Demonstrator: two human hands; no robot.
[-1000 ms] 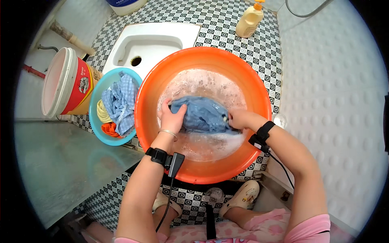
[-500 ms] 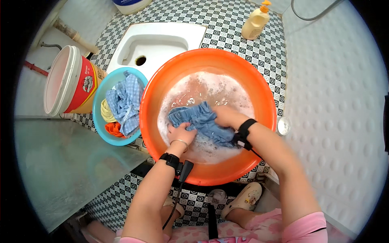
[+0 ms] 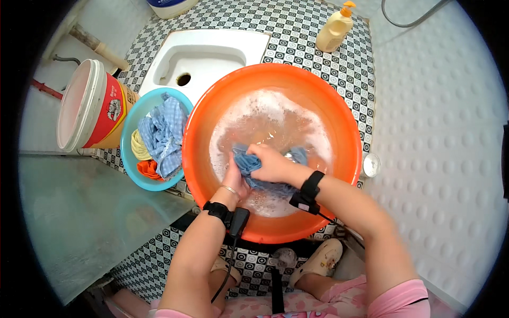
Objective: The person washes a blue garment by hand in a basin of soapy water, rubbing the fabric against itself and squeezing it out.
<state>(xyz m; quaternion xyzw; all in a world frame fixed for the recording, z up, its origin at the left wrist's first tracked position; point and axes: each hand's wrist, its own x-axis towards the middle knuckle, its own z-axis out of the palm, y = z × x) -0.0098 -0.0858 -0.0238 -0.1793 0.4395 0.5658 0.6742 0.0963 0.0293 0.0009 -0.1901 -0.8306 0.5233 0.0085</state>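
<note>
A large orange basin (image 3: 273,233) holds soapy water (image 3: 260,114) with white foam. In it, a wet blue denim garment (image 3: 268,185) lies bunched and partly under the water. My left hand (image 3: 236,177) is closed on the garment's left end, with its fingers partly hidden by the cloth. My right hand (image 3: 271,165) grips the same bunched end from above, close beside the left. Both wrists carry black straps with small devices, and a bracelet circles my left wrist.
A light-blue basin (image 3: 127,146) with blue checked, yellow and orange clothes touches the orange basin's left side. Beyond are a white squat toilet (image 3: 254,42) and a tall bucket (image 3: 106,114). A pump bottle (image 3: 334,32) stands far right; a small round container (image 3: 370,165) sits near the right wall.
My right hand has moved left and nearer, to beside my left hand. The spread garment is now bunched between my hands and lower in the water. My left hand has turned around its edge.
</note>
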